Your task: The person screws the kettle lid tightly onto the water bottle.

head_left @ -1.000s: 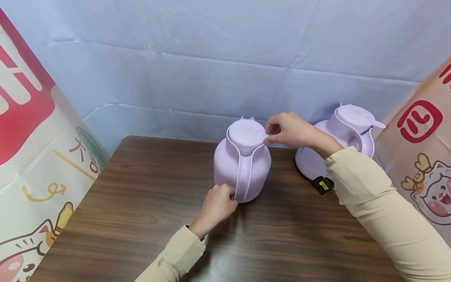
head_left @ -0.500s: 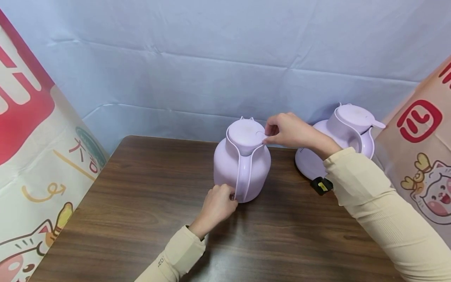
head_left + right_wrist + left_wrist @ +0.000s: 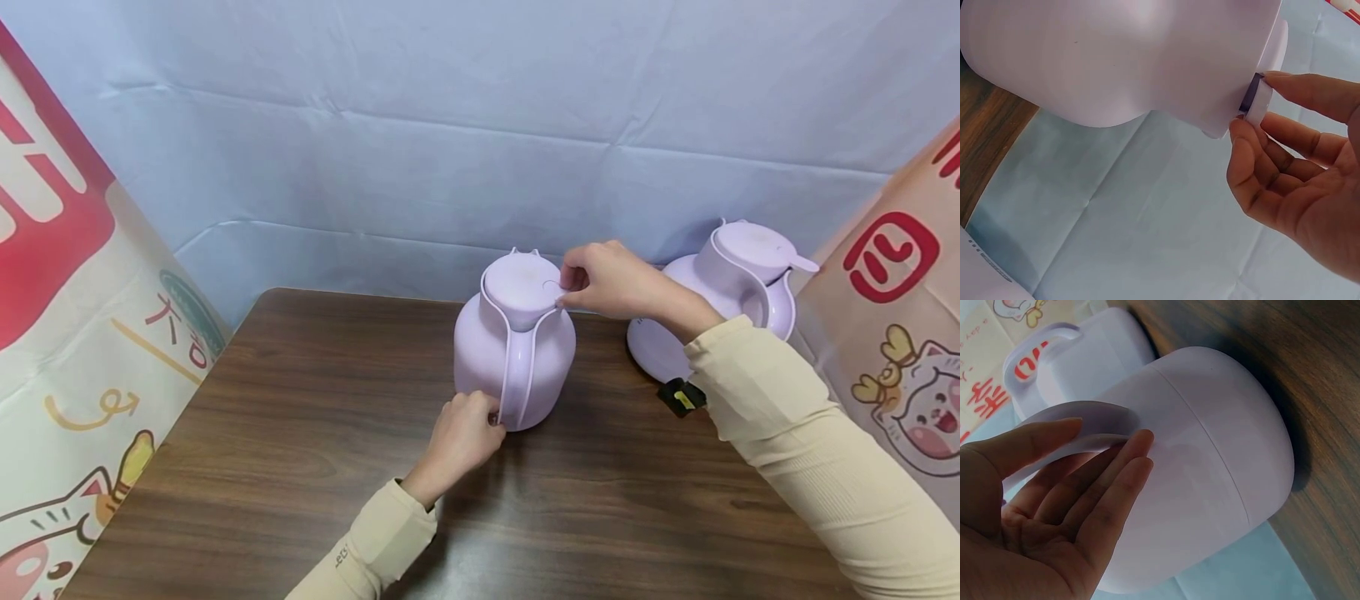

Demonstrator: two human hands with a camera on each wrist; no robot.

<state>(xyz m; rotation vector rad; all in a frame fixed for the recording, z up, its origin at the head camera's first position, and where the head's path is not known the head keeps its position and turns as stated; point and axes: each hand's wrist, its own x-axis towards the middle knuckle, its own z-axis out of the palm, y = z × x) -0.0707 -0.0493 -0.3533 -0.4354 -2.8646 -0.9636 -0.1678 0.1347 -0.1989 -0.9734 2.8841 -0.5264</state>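
Note:
A lilac insulated jug stands upright on the brown table, its handle facing me. Its round lid sits on top, with a small tab sticking out at the right. My left hand pinches the lower part of the jug's handle between thumb and fingers. In the right wrist view, the thumb and index finger of my right hand pinch the lid tab. From the head view, my right hand largely covers that tab.
A second lilac jug with a similar tabbed lid stands at the back right, partly behind my right forearm. A black tag with a yellow mark lies by its base. Pale blue cloth hangs behind the wood-grain table.
My right hand has shifted slightly left and nearer to me along with the lid tab. My left hand stays on the handle, and the jug has hardly moved.

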